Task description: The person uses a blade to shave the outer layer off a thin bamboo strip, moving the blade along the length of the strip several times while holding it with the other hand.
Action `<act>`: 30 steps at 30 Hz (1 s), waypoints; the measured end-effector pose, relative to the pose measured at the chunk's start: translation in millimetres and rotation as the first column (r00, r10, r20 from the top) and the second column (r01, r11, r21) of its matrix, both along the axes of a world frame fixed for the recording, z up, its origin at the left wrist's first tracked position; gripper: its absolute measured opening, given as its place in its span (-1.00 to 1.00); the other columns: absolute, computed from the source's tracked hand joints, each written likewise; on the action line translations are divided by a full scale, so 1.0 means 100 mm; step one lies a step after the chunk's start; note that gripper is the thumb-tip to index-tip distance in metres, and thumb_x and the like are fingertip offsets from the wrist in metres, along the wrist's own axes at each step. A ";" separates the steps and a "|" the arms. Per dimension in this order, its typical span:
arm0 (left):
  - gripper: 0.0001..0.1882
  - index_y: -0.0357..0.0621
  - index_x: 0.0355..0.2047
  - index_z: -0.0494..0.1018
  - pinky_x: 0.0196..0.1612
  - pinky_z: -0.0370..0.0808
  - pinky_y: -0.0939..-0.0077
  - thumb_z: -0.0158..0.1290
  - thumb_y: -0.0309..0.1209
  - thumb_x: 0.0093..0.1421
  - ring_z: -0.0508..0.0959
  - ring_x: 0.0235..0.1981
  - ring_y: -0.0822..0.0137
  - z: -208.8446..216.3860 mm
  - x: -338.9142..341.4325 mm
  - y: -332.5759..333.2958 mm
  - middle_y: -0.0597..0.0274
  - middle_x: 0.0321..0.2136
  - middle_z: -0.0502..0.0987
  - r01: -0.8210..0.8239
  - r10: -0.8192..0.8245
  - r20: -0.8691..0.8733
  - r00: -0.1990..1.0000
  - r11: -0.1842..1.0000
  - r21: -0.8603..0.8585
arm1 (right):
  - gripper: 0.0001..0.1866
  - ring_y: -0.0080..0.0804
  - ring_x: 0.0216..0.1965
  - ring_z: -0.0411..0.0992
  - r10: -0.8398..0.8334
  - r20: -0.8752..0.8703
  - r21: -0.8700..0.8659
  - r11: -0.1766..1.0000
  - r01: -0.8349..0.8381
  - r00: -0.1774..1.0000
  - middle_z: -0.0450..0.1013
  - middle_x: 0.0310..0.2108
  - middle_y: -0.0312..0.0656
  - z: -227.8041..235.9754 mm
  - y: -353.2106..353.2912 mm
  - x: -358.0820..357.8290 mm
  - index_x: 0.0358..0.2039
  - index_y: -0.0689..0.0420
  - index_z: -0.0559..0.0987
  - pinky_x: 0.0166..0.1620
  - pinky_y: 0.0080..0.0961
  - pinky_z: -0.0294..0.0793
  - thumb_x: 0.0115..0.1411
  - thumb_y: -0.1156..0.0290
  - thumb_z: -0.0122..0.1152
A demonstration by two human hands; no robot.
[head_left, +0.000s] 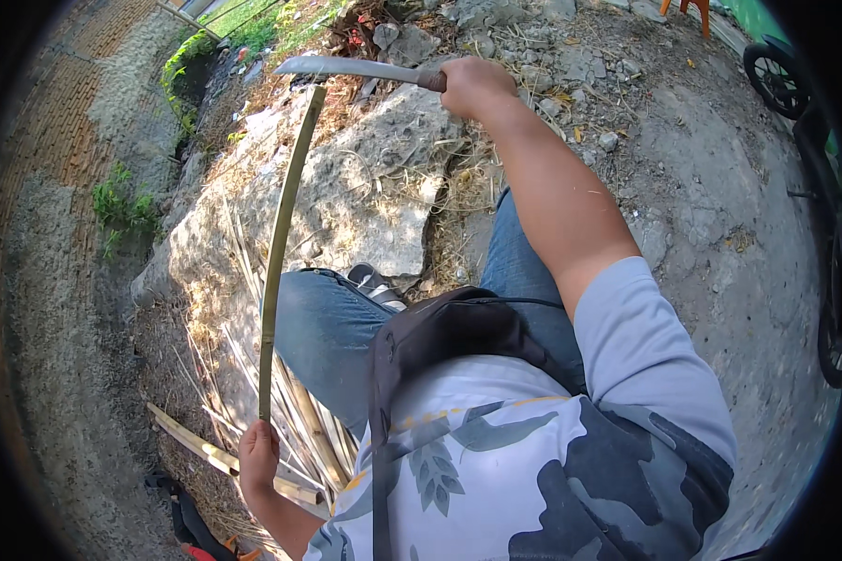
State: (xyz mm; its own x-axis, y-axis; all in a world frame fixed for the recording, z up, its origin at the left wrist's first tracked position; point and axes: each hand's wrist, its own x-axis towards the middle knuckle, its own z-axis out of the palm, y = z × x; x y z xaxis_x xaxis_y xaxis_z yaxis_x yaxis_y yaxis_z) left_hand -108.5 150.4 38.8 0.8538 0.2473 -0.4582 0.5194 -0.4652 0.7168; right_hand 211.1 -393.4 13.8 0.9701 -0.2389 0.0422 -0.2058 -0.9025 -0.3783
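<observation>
My left hand [259, 453] is closed round the lower end of a long green bamboo strip [279, 234], which stands nearly upright and leans a little right at its top. At the far side, my right hand [475, 86] grips the dark handle of a machete [351, 67]. Its blade points left and lies just above the strip's upper end in the picture; a narrow gap shows between them. Beside my left leg lies a pile of split bamboo strips [313, 430], and a thicker bamboo piece [192, 439] rests to the left of my left hand.
A rough concrete slab [374, 178] lies ahead of my knees, with shavings and rubble around it. A brick wall [56, 187] runs along the left. Motorcycle wheels [778, 79] show at the right edge. At the lower left is part of another person [192, 524].
</observation>
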 end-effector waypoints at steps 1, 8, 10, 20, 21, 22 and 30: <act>-0.51 -0.06 -0.54 0.37 -0.63 0.08 0.65 -0.15 -0.08 0.51 0.18 -0.71 0.62 0.01 -0.03 -0.01 0.51 -0.73 0.23 -0.028 0.028 0.017 0.999 1.000 0.008 | -0.72 -0.17 -0.11 0.61 0.000 0.005 -0.002 1.000 0.000 1.000 0.62 -0.17 -0.18 -0.08 -0.11 0.06 -0.14 -0.03 0.68 -0.06 -0.14 0.61 0.10 0.31 0.24; -0.53 -0.07 -0.49 0.37 -0.59 0.08 0.66 -0.15 -0.07 0.51 0.18 -0.67 0.63 -0.26 0.02 -0.08 0.51 -0.68 0.24 -0.065 0.066 0.126 0.990 0.998 -0.008 | -0.56 -0.23 -0.31 0.59 -0.310 -0.048 0.681 0.686 0.258 0.950 0.59 -0.27 -0.04 -0.63 -0.45 0.41 -0.15 0.24 0.63 -0.20 -0.26 0.54 0.04 0.19 0.37; -0.53 -0.10 -0.47 0.37 -0.57 0.07 0.65 -0.16 -0.07 0.52 0.16 -0.64 0.65 -0.33 0.12 -0.12 0.52 -0.66 0.23 0.018 -0.014 0.212 0.977 1.000 -0.013 | -0.57 -0.36 -0.45 0.57 -0.352 -0.014 0.717 0.649 0.255 0.936 0.56 -0.40 -0.12 -0.63 -0.40 0.42 -0.22 0.25 0.61 -0.30 -0.32 0.50 0.02 0.19 0.43; -0.53 -0.14 -0.47 0.35 -0.46 0.13 0.64 -0.12 -0.08 0.51 0.17 -0.52 0.63 -0.26 0.67 -0.75 0.53 -0.59 0.23 0.164 -0.188 0.372 0.909 0.982 0.097 | -0.63 -0.10 -0.21 0.60 -0.226 0.323 0.345 0.932 0.107 0.919 0.63 -0.26 -0.11 0.03 -0.15 0.06 -0.10 -0.04 0.66 -0.15 -0.15 0.56 0.11 0.12 0.27; -0.54 -0.14 -0.48 0.35 -0.45 0.14 0.65 -0.10 -0.08 0.50 0.18 -0.52 0.63 -0.25 0.69 -0.78 0.53 -0.58 0.24 0.183 -0.219 0.363 0.906 0.974 0.131 | -0.64 -0.11 -0.14 0.60 -0.196 0.268 0.239 0.962 0.132 0.943 0.63 -0.20 -0.12 0.10 -0.16 0.04 -0.08 -0.11 0.66 -0.08 -0.14 0.58 0.10 0.14 0.26; -0.54 -0.14 -0.48 0.35 -0.45 0.14 0.65 -0.10 -0.08 0.50 0.18 -0.52 0.63 -0.20 0.72 -0.90 0.53 -0.58 0.24 0.181 -0.217 0.363 0.906 0.975 0.132 | -0.64 -0.11 -0.14 0.60 -0.194 0.268 0.240 0.962 0.129 0.944 0.63 -0.20 -0.12 0.09 -0.17 0.04 -0.08 -0.11 0.66 -0.08 -0.14 0.58 0.10 0.14 0.26; -0.26 -0.07 -0.41 0.31 -0.54 0.04 0.67 0.54 0.13 -0.21 0.12 -0.57 0.66 0.51 0.83 -1.77 0.59 -0.59 0.17 0.333 -0.228 0.419 0.879 0.922 -0.197 | -0.59 0.03 -0.13 0.59 -0.384 0.203 0.481 0.840 0.250 0.901 0.63 -0.23 0.04 -0.16 -0.45 0.14 -0.15 0.11 0.69 -0.05 -0.11 0.54 0.06 0.15 0.18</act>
